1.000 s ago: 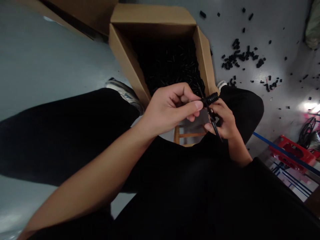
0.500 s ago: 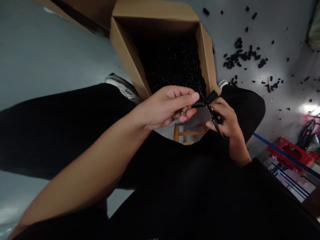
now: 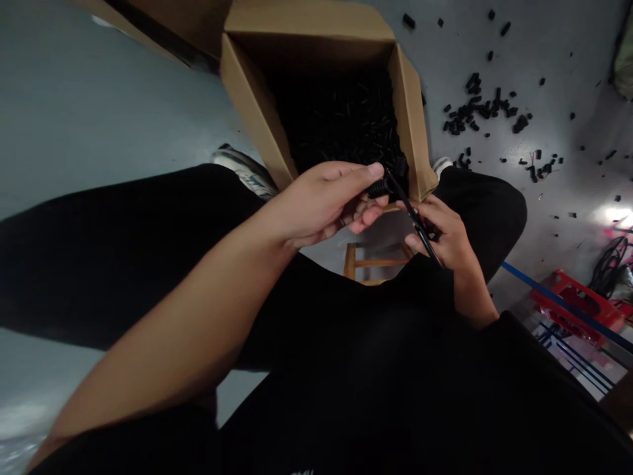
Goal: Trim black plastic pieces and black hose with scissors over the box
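My left hand (image 3: 331, 198) pinches a short black ribbed tube (image 3: 378, 189) between thumb and fingers, just above the box's near edge. In my right hand (image 3: 442, 231) is a dark pair of scissors (image 3: 418, 224), its blades slanting up and left to the tube's end. Whether the blades touch the tube I cannot tell. Another black ribbed piece (image 3: 400, 165) shows just beyond the blade tips, over the box's near right corner. The open cardboard box (image 3: 413, 125) holds many small black pieces (image 3: 341, 125).
Loose black pieces (image 3: 475, 112) lie scattered over the grey floor at the right. A wooden stool (image 3: 350, 260) shows between my legs. A red plastic stool or crate (image 3: 568, 300) stands at the right, with a blue bar across it. Another cardboard box (image 3: 182, 30) is at upper left.
The ribbed piece beside the scissors has moved up and left, away from my right hand and over the box. My left hand and its tube have shifted slightly up and left.
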The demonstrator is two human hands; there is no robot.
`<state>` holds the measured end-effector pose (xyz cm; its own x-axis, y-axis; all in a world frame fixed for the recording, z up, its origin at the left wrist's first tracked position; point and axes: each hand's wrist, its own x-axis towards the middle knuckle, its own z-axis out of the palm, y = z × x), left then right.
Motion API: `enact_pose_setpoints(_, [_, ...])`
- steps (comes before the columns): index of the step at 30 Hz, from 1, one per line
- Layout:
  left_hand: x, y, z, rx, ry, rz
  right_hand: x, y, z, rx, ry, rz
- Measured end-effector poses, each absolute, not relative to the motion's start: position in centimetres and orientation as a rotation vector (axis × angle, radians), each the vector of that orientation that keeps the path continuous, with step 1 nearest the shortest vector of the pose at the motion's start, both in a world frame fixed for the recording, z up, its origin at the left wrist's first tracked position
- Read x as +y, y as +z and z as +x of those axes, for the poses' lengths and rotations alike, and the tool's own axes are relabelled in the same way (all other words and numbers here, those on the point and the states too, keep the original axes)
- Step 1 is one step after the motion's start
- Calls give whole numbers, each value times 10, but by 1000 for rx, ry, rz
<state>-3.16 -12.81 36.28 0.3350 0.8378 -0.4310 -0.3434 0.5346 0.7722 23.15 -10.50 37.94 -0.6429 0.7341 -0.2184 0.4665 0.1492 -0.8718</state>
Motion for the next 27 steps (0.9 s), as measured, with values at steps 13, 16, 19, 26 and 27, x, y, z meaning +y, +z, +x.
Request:
enact_pose_setpoints(13, [-137, 333, -59, 1609, -274, 1531, -104, 371, 235, -1676, 1428, -1442])
enact_pose_setpoints(16, [-139, 326, -55, 1347, -618, 1487, -107, 374, 236, -1614, 1471, -1374])
enact_pose_setpoints(19, [-137, 315, -42, 1320, -566, 1552, -109, 380, 238, -1569, 1490, -1303])
enact_pose_setpoints(26, [-131, 276, -20, 1257, -718, 1653, -104, 404, 255, -2043, 1361, -1545])
enact_pose_setpoints(27, [-127, 269, -19, 1215, -782, 1649, -103, 406, 258, -2209, 1370, -1554])
